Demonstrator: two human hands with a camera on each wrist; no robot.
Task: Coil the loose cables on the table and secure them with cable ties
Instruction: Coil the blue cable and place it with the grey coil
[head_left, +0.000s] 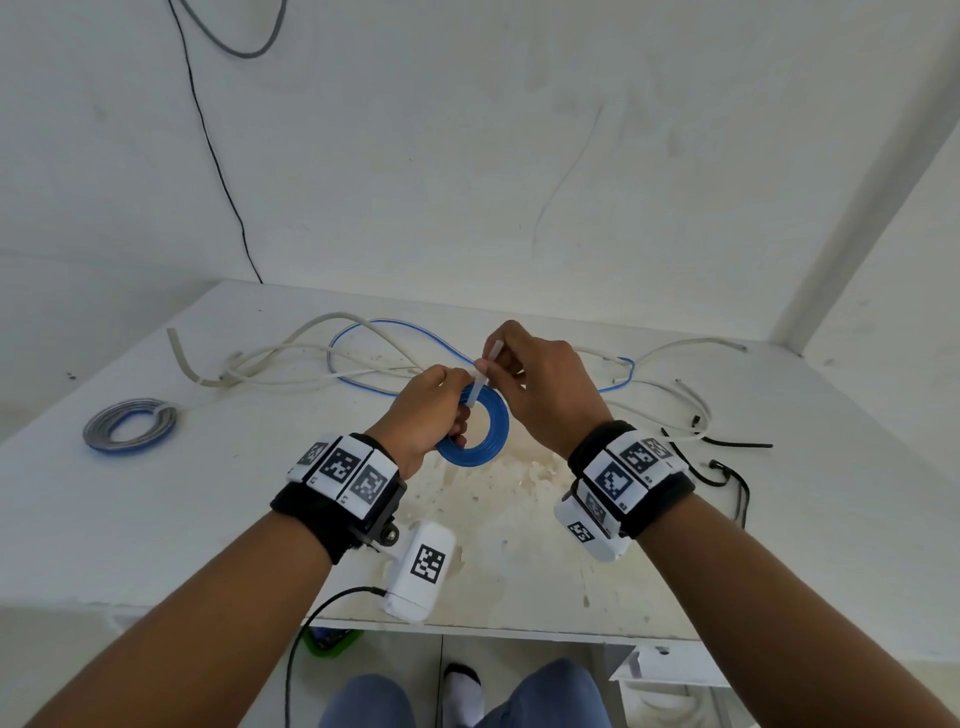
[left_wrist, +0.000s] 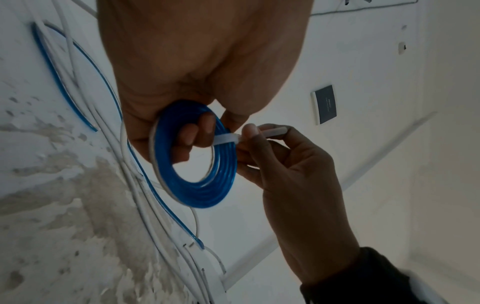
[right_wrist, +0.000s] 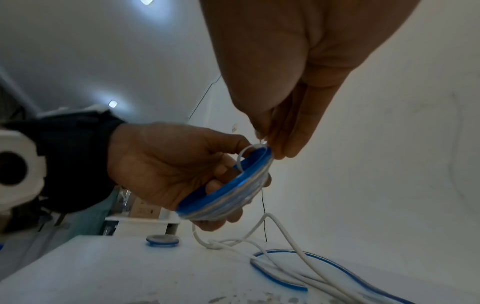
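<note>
My left hand grips a small coil of blue cable above the table's middle, fingers through its hole. A white cable tie is looped around the coil's upper edge. My right hand pinches the tie's free end just above the coil, fingers at the loop. Loose white cables and a loose blue cable lie tangled on the table behind the hands.
A tied grey-and-blue coil lies at the table's left. Black cables lie at the right near the table edge. The white table has a stained patch in front. A wall rises behind it.
</note>
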